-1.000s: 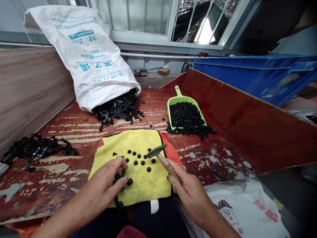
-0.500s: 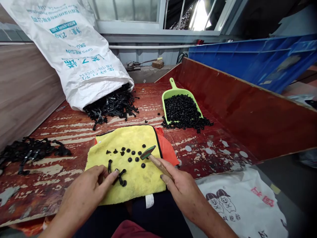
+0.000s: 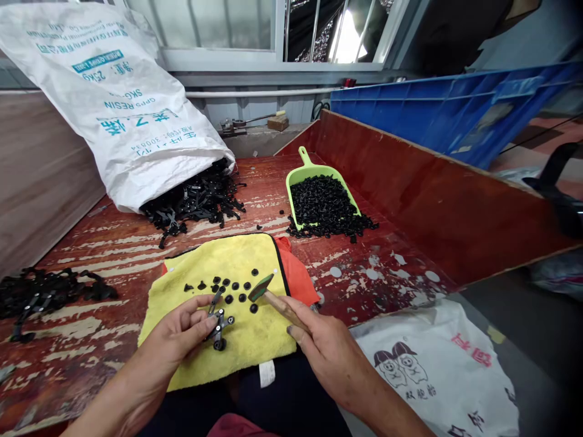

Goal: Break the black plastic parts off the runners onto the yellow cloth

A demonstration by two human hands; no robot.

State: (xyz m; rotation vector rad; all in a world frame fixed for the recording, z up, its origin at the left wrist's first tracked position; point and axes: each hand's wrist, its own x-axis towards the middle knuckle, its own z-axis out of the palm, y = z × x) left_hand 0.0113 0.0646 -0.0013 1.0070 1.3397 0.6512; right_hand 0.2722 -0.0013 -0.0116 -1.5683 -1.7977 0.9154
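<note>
Between the thumb and fingers of my left hand (image 3: 170, 331) is a black plastic bracket (image 3: 220, 321) with several arms ending in round feet. It is over the left part of a yellow cloth (image 3: 262, 340), and my fingertips cover some of it. My right hand (image 3: 325, 343) grips the wooden handle of a small hammer (image 3: 261, 287). The green, worn hammer head is above the cloth, to the right of the bracket and apart from it. Several small black round caps (image 3: 235, 285) with stems lie scattered on the cloth beyond the bracket.
A green dustpan (image 3: 291, 200) heaped with black caps lies at the back. Black brackets spill from a white sack (image 3: 150, 115) at back left, and another pile of brackets (image 3: 50, 291) is at left. A red board (image 3: 410, 176) borders the right, before a blue crate (image 3: 423, 115).
My left hand has turned the bracket and raised it slightly, so its round studs now face up. The hammer stays in my right hand. The camera view has shifted a little.
</note>
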